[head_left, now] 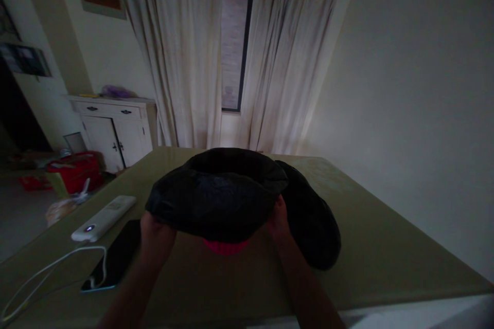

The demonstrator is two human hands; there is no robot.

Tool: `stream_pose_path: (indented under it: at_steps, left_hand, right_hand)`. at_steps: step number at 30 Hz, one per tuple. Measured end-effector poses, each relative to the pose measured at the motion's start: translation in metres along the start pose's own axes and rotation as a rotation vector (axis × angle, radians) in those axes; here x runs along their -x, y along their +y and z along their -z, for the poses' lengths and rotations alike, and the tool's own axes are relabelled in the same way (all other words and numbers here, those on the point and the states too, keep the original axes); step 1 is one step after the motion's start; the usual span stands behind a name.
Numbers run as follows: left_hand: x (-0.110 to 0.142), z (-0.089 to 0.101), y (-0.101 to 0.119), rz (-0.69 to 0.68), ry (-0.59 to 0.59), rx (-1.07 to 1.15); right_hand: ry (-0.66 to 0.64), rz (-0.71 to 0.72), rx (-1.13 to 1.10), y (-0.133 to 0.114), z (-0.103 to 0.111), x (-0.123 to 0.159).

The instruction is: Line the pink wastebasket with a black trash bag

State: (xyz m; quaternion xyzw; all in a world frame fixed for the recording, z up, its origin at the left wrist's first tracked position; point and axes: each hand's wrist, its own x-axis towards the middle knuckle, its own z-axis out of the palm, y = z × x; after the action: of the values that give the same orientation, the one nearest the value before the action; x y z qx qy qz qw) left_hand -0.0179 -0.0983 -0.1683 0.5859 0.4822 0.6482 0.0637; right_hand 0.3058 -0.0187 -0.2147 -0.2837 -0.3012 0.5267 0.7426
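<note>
A black, soft, bag-like item with a wide oval opening on top is held up between my two hands above the table. My left hand grips its lower left edge, the fingers mostly tucked beneath it. On the other side, my right hand closes on the lower right edge. Below the black item shows part of a bright pink, ribbed thing; the rest of it is hidden. A second black, elongated item lies on the table just right of my right hand.
On the left of the greenish table lie a white power bank and a dark phone with a white cable. Farther off are a white cabinet, a red bag on the floor and curtains.
</note>
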Motion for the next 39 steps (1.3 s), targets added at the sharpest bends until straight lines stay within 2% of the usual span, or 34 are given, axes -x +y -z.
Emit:
stream_pose_path:
  at_steps: [3,6,9,12,15,18,22,26,29,33,35,39]
  left_hand:
    - [-0.001,0.004,-0.012,-0.154,-0.026,-0.185]
    - [-0.008,0.002,-0.010,-0.393,-0.115,-0.275]
    - [-0.022,-0.002,0.012,-0.581,-0.141,-0.351]
    - [-0.039,-0.005,0.043,-0.678,-0.195,-0.420]
    - [-0.053,-0.008,0.067,-0.714,-0.242,-0.430]
    - [-0.060,-0.012,0.078,-0.714,-0.262,-0.391]
    - [-0.064,-0.016,0.078,-0.741,-0.252,-0.352]
    - [-0.067,-0.020,0.075,-0.742,-0.246,-0.354]
    - [-0.068,-0.024,0.073,-0.769,-0.223,-0.352]
    - [-0.066,-0.025,0.075,-0.761,-0.208,-0.374]
    - [-0.066,-0.024,0.077,-0.731,-0.234,-0.376]
    - [-0.067,-0.020,0.084,-0.773,-0.257,-0.397]
  right_hand:
    - [0.009,0.020,0.030,0.000,-0.002,0.001]
    - [-0.005,0.053,0.059,0.001,-0.001,0.001]
    - [0.017,0.055,0.053,0.002,-0.002,0.002]
    - [0.067,0.094,0.047,-0.002,-0.011,0.004]
    - [0.056,0.133,0.045,-0.014,-0.026,0.004]
    - [-0.026,0.103,0.026,-0.034,-0.038,-0.003]
    - [-0.028,0.157,0.079,-0.069,-0.054,-0.015]
    - [0.003,0.227,0.124,-0.104,-0.079,-0.021]
    - [-0.057,0.287,0.210,-0.124,-0.095,-0.017]
    - [-0.260,0.389,0.392,-0.136,-0.098,-0.011]
    - [-0.310,0.403,0.484,-0.140,-0.096,-0.011]
    - [-0.213,0.467,0.632,-0.148,-0.102,-0.022]
